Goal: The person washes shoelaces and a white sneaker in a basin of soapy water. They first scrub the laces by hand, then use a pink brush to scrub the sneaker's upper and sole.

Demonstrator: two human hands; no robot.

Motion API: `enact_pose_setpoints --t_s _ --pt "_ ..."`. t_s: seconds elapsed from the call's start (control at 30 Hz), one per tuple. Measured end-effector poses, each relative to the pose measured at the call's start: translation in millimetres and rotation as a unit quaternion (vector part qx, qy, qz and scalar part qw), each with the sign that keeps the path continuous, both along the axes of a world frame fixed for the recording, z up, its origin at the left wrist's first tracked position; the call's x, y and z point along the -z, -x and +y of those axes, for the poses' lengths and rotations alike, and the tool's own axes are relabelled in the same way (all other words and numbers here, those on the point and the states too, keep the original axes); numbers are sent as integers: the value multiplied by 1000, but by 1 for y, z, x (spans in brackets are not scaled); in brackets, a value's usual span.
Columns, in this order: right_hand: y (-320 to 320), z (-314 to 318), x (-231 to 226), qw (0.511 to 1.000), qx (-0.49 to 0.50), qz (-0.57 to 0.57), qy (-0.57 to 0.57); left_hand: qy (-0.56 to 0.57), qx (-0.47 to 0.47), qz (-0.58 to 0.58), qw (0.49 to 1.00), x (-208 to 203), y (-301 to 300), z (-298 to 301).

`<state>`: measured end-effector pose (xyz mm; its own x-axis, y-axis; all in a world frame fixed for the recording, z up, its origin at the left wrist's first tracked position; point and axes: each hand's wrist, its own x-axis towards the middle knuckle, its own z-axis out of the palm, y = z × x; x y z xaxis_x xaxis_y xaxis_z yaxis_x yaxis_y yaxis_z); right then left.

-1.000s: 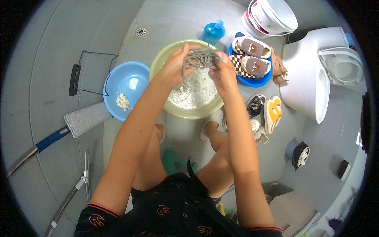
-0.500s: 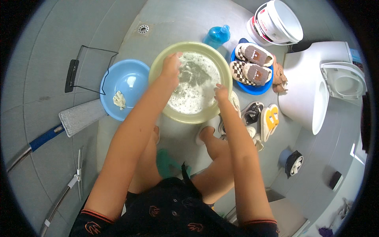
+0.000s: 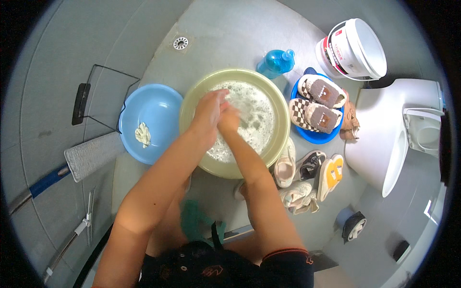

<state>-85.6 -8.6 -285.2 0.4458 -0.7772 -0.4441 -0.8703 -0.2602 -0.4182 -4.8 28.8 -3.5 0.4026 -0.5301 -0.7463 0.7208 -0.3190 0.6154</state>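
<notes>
My left hand is above the left side of a yellow-green basin of foamy, soapy water. Its fingers are stretched out and nothing shows in it. My right hand lies against the left hand over the same water. Motion smears its fingers, and the left hand partly covers them. Left of this basin stands a light-blue basin, with a small crumpled pale cloth at its bottom. A blue bottle with a pump-like top is just behind the yellow-green basin.
Slippers fill a blue tub on the right, with several loose shoes nearer me. Farther right are a white bucket and a toilet. A flat mop leans at the left; a drain lies beyond.
My right hand has moved left from the basin's right rim to meet my left hand. My view has shifted, so the things on the floor appear lower.
</notes>
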Motion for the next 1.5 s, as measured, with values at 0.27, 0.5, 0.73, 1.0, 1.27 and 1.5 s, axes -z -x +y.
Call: enact_pose_setpoints --t_s 0.27,0.5,0.73,1.0,1.27,1.5 --pt "60 -26 -20 977 198 40 71 -1 -35 -10 999 -2 -22 16" --pt "73 -30 -23 984 -133 101 -69 -1 -6 17 1000 5 -18 12" --pt "62 -9 -33 992 -78 72 69 -5 -6 15 1000 14 -15 9" --pt "95 -51 -66 972 -53 -126 -191 -44 -18 16 999 39 -13 2" --pt "77 -73 -320 934 -172 -314 -3 -46 -14 122 991 46 5 -3" --pt "57 -52 -420 853 -6 -484 -196 26 -60 211 975 62 23 -4"
